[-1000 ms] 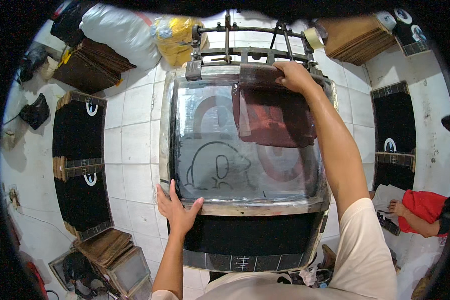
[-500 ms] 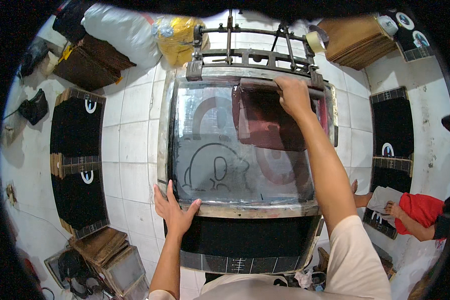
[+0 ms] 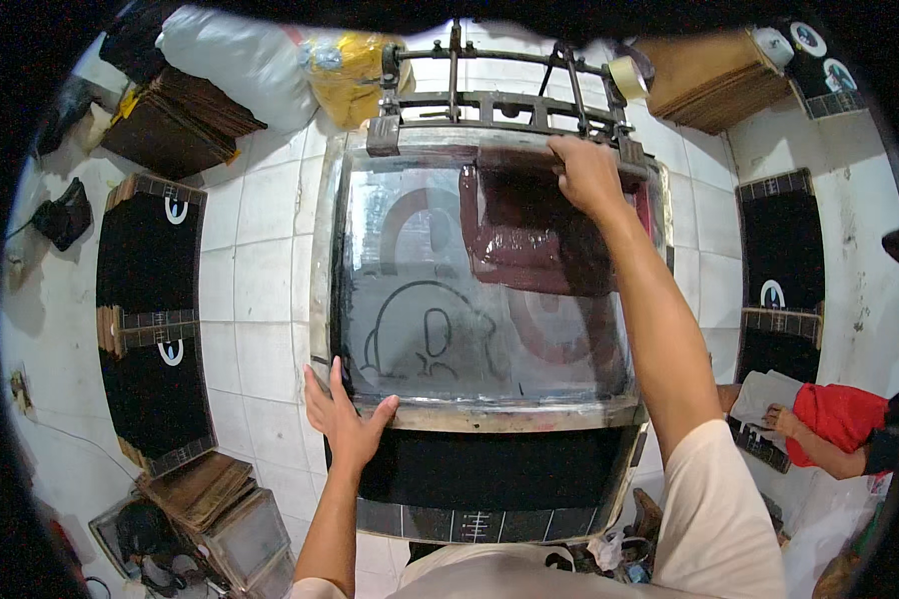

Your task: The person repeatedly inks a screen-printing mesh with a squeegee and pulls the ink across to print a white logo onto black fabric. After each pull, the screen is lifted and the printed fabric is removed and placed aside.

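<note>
Clock positions are read from the centre of the view.

At 9 o'clock, black-faced boards [image 3: 150, 265] stand in a row against the tiles, probably set aside to keep the working area free; their edges are brown and layered.

At 7 o'clock, the left hand [image 3: 355, 421] holds nothing: its grip is wide, fingers spread over the near-left corner of the screen frame [image 3: 514, 417], apparently to steady it. The frame occupies the centre, rectangular, its pale rails worn and stained. Its stretched mesh [image 3: 400, 304] is smooth, grey and glossy in patches, and bears a rounded outline figure and broad curved bands.

Between 5 and 6 o'clock, a flat black board [image 3: 499, 469] extends from beneath the near rail, likely serving as the base. Near 12 o'clock, a dark metal clamp assembly [image 3: 514, 108] of bars and joints adjoins the far rail, presumably holding it in register.

At 1 o'clock, the squeegee [image 3: 514, 158], a straight dark bar, lies crosswise beside the far rail, behind wet, thick maroon ink [image 3: 534, 265]. Between 1 and 2 o'clock, the right hand [image 3: 589, 182] has a narrow grip, closed around the squeegee, seemingly for control of its angle.
</note>
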Motion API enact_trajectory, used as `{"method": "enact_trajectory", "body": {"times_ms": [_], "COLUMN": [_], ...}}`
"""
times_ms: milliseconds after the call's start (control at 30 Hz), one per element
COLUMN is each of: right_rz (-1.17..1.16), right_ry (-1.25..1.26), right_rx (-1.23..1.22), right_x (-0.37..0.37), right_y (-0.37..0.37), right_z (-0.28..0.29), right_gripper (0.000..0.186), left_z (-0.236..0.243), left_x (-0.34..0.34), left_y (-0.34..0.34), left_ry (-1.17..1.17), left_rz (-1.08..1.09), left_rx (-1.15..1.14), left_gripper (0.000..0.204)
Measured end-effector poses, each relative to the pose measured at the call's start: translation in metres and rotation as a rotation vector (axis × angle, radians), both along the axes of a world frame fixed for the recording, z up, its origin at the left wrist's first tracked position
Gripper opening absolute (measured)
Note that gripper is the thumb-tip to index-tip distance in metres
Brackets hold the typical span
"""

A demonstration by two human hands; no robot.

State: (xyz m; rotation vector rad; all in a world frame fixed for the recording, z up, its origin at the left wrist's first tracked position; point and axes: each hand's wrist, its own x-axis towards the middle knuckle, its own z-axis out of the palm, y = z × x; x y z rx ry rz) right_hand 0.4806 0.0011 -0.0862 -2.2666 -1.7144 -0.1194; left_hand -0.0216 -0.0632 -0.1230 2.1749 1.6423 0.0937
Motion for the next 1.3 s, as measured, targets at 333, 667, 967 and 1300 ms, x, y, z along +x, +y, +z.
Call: {"method": "enact_trajectory", "body": {"times_ms": [333,667,967,1300], "right_rz": [0.004,0.070,0.087,0.178], "right_ry": [0.043,0.215,0.138,0.145], "right_rx": [0.151,-0.313,-0.349,0.255], "right_x": [-0.101,-0.043,-0.009,-0.007], "right_y": [-0.138,-0.084,-0.047,-0.024], "right_z": [-0.032,0.044,0.013,0.011], "right_gripper": [0.031,0.038,0.035,0.067], "left_z": [-0.008,0.018,0.037,0.038], "left_x": [-0.019,-0.033,-0.022,-0.032], "left_y": [0.017,0.048,0.049,0.054], "left_ry": [-0.385,-0.362,-0.345,-0.470], "left_rz": [0.145,0.182,0.200,0.141], "left_rx": [0.005,-0.196,-0.197,-0.263], "left_gripper": [0.096,0.020,0.017,0.030]}}
